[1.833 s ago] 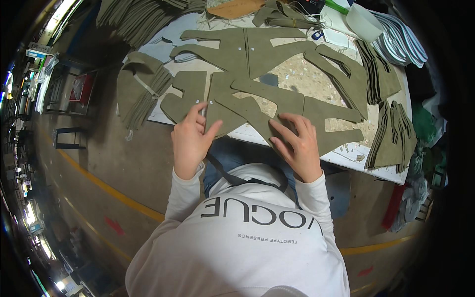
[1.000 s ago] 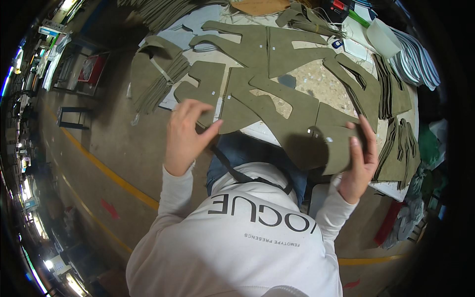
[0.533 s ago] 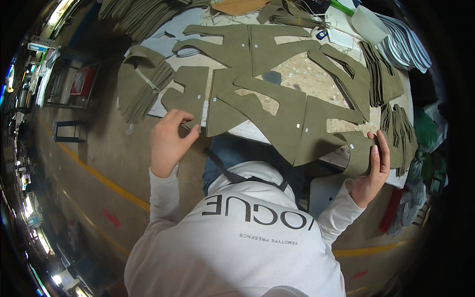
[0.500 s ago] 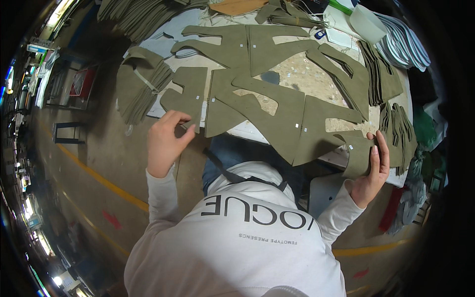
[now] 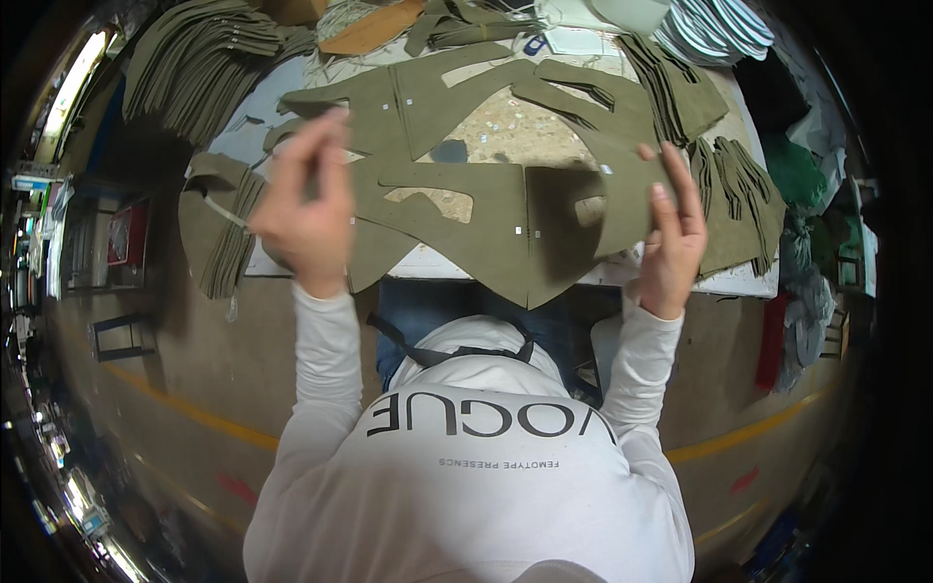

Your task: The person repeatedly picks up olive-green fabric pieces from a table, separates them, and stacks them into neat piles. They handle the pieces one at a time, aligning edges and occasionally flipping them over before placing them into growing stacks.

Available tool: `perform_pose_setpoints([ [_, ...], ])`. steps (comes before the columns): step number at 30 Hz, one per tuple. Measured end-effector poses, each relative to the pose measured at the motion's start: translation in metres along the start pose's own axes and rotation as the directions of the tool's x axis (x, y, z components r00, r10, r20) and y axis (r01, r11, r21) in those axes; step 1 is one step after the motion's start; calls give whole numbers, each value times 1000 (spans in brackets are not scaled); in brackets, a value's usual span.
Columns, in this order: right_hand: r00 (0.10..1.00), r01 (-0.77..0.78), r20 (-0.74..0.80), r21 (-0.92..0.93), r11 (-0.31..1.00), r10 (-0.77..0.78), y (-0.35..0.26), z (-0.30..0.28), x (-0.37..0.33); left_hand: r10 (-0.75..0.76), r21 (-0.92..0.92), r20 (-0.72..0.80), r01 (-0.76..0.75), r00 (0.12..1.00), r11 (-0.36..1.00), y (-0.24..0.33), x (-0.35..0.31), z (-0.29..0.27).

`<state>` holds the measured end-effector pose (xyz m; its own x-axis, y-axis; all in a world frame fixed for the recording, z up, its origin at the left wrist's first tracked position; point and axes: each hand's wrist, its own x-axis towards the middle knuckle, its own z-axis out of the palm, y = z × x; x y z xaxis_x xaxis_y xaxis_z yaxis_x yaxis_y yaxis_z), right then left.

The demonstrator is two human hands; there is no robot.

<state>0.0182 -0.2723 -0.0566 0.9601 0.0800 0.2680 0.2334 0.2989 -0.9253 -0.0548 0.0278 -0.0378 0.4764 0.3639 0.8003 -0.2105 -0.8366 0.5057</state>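
Several flat olive-green cut pieces with small white stickers lie on the table; two meet edge to edge as a curved olive piece pair (image 5: 486, 219) at the near side. My right hand (image 5: 675, 233) is closed on another olive cut piece (image 5: 627, 199), held raised and slightly bent above the table, its edge between thumb and fingers. My left hand (image 5: 309, 209) hovers over the left pieces, blurred by motion. Its fingers point up and apart, with nothing visible in them. Farther back lies another joined olive pair (image 5: 403, 112).
A tied stack of olive pieces (image 5: 219, 228) lies at the left edge, a larger olive stack (image 5: 199, 68) behind it. More olive stacks (image 5: 734, 199) lie at the right. White layered pieces (image 5: 714, 34) are at the back right, an orange-brown piece (image 5: 374, 27) at the back.
My right hand has lifted its olive piece inward and away from the table's right edge. My left hand has risen farther over the table. The view has shifted.
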Motion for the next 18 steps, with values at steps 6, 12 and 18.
perform_pose_setpoints([
  [6, 951, -299, -140, -182, 937, 276, 29, 0, -39, 92, -208, 506, 18, 858, 978, 39, -67, 32],
  [12, 945, -326, -54, -207, 922, 322, 42, -10, -49, 157, -199, 641, -35, 751, 979, 29, -84, 25],
  [18, 921, -387, -38, -212, 897, 388, 25, -3, -74, 170, -229, 613, -33, 772, 973, 51, -100, 20],
])
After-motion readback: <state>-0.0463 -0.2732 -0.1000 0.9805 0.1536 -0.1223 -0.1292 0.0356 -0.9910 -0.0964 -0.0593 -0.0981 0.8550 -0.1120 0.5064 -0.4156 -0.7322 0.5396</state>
